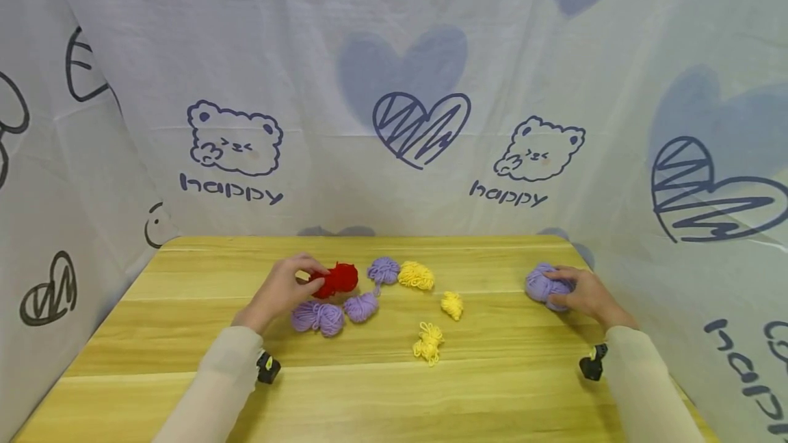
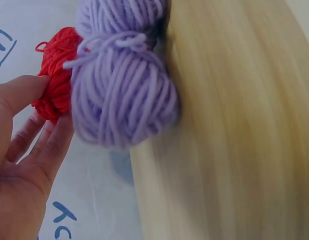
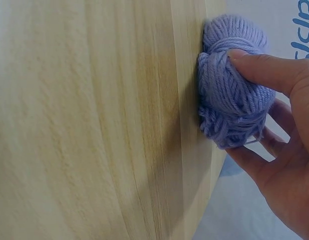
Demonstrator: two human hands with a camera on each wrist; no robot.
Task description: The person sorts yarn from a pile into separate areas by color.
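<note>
My left hand (image 1: 286, 287) grips one end of a red yarn bundle (image 1: 343, 279), thumb on one side and fingers on the other. Just in front of it lies a purple yarn bundle (image 1: 317, 318) tied at its middle, which fills the top of the left wrist view (image 2: 122, 95). At the table's right side my right hand (image 1: 585, 290) holds a larger purple ball of yarn (image 1: 542, 284). In the right wrist view the thumb presses on that ball (image 3: 234, 95) and the fingers curl behind it, partly hidden.
Another purple bundle has two lobes, a rear one (image 1: 384, 270) and a front one (image 1: 361, 307). Beside it are a yellow yarn bundle (image 1: 416, 275), a small yellow one (image 1: 452, 305) and a looser yellow one (image 1: 428, 344). Printed cloth (image 1: 320, 74) hangs behind the wooden table (image 1: 492, 388).
</note>
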